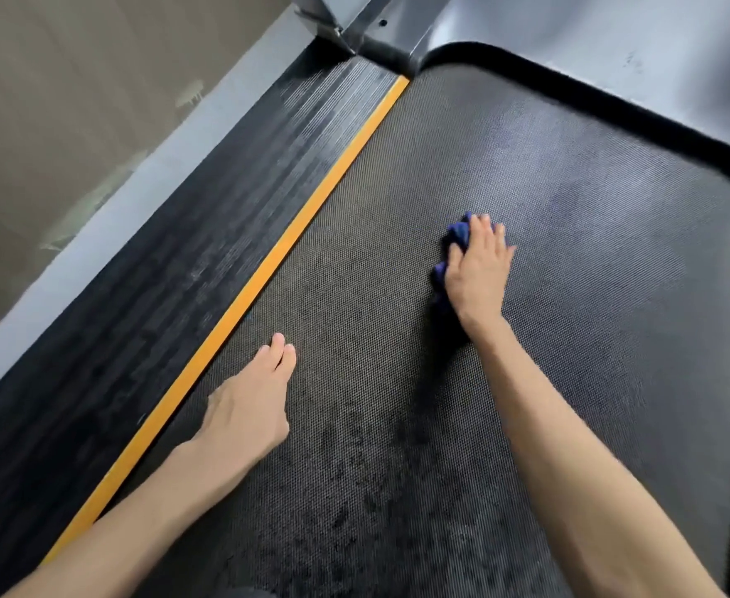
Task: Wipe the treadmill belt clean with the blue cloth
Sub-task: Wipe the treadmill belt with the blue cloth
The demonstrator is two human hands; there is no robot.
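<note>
Blue cloth [456,237]: bunched, soft, light; on treadmill belt [592,252] at 2 o'clock from centre. Right hand [477,269] flat on top, fingers straight, pressing. Best held under palm, likely slides easily. Left hand [248,407] flat at 7 o'clock, bracing, nothing held.

Left hand [251,403]: palm down, fingers [277,360] straight and held close together, resting flat on the treadmill belt [397,187]. Left forearm: bare, entering from the lower left, extended forward. Right hand [477,276]: palm down, fingers [486,235] straight and slightly spread, pressing on the blue cloth [458,235]; thumb lying along the hand's left edge. Right forearm: bare, entering from the lower right, reaching further forward than the left. Hands well apart.
</note>
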